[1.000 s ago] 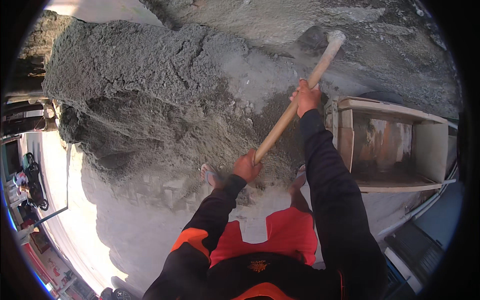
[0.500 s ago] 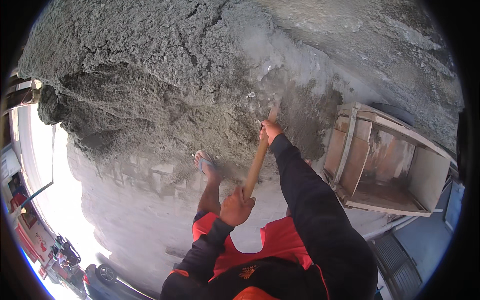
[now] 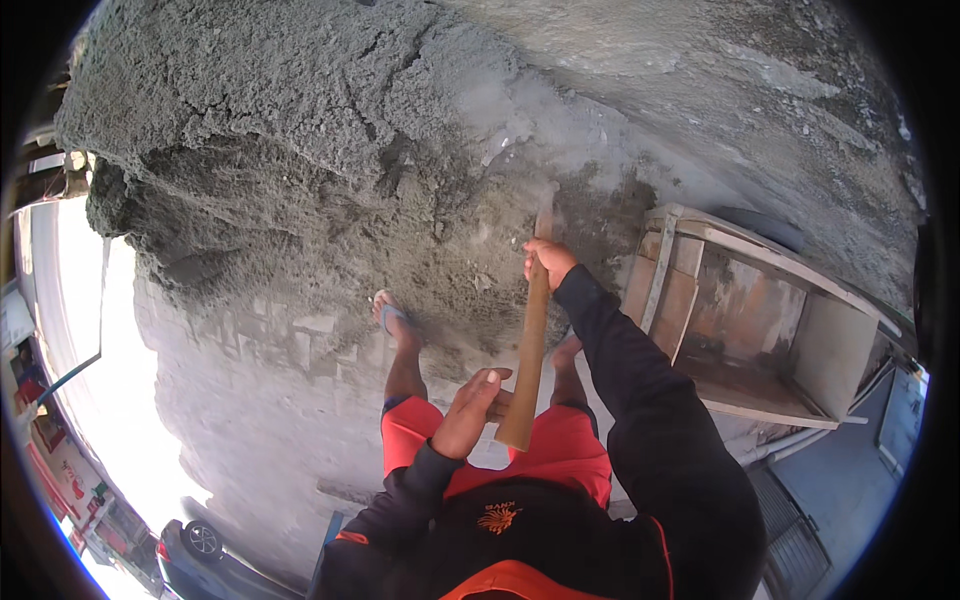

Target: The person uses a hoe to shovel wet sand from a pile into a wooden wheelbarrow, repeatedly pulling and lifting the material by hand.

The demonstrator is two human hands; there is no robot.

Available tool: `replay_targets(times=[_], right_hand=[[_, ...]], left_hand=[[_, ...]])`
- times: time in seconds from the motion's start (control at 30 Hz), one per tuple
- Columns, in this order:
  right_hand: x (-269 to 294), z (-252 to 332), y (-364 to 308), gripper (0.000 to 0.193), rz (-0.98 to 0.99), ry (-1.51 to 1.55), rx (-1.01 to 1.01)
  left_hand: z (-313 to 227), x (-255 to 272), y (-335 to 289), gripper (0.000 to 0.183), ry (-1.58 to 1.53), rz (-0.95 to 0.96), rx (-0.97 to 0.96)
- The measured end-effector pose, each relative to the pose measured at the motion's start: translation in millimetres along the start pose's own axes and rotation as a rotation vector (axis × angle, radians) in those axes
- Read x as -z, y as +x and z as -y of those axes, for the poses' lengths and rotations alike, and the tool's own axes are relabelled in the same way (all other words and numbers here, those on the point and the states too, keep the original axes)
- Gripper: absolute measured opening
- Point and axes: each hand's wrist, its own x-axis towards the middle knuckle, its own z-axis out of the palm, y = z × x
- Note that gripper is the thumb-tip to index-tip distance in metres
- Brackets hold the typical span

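My right hand (image 3: 551, 262) is wrapped round the upper part of a long wooden tool handle (image 3: 527, 370). The handle slants slightly, its butt end close to my red shorts. Its far end runs into grey dust, so the tool's head cannot be made out. Beside the lower end of the handle, my left hand (image 3: 474, 412) is open, thumb raised and fingers extended toward the wood; whether they touch it is unclear. Ahead of both hands rises a big heap of damp grey mortar mix (image 3: 300, 130), its near side cut into a rough, crumbly face.
On the right stands a wooden box (image 3: 750, 300) with an open side. A rough wall (image 3: 740, 90) runs along the far right. My sandalled left foot (image 3: 393, 315) is at the heap's edge, on paving (image 3: 260, 400). A dark car (image 3: 215, 550) is at lower left.
My left hand has loosened from the handle and opened. The handle has swung more upright, its butt end now showing. My right hand stays on it.
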Motion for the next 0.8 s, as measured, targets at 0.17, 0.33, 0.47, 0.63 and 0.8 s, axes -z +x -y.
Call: replay_targets(times=[0.17,0.33,0.47,0.63,0.8], right_hand=[[55,10,-73,0.009,0.082,0.087,0.03],[132,20,-169,0.01,0.116,0.177,0.106],[208,28,-241,0.013,0.085,0.252,0.157],[343,23,-347,0.013,-0.027,0.408,0.252],[442,-6,-374,0.014,-0.261,0.541,0.439]], left_hand=[[-15,-58,-10,0.058,0.021,0.09,0.032],[-25,-147,-18,0.054,0.207,0.291,0.018],[-17,-219,-28,0.053,0.325,0.465,0.034],[2,-318,-36,0.06,0.478,0.893,0.249],[18,-380,-38,0.071,0.48,1.142,0.501]])
